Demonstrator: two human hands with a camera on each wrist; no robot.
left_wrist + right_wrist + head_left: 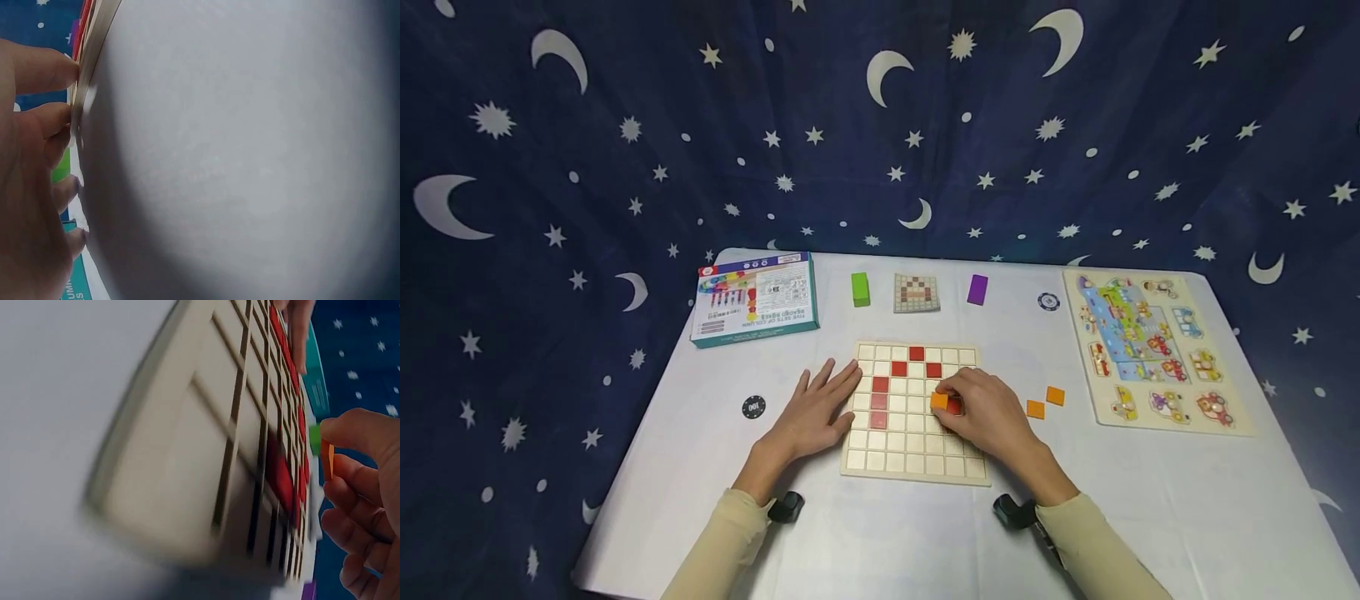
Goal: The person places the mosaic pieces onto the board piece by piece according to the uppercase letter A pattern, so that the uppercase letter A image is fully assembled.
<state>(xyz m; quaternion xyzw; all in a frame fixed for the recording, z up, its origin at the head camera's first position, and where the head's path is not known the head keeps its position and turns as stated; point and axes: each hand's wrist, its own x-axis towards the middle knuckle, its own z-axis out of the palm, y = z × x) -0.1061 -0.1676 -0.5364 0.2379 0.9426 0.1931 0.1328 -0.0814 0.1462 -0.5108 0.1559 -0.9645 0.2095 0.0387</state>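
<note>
A cream wooden grid board point(917, 462) lies in front of the person, with several red square tiles point(917, 353) set in its cells in an arch shape. Over the right half of the board, the right hand point(992, 410) pinches an orange square tile point(938, 402) between thumb and fingers. The right wrist view shows this orange tile point(327, 461) held edge-on above the board. Part of a red tile shows beneath that hand; others there are hidden. At the board's left edge rests the left hand point(816, 412), fingers spread, fingertips touching the rim.
Two loose orange tiles point(1045, 402) lie right of the board. Behind it are a green block point(860, 289), a small pattern card point(916, 293) and a purple block point(977, 289). A box point(756, 300), a black chip point(753, 407), another chip point(1048, 302) and a vehicle puzzle point(1217, 333) stand around.
</note>
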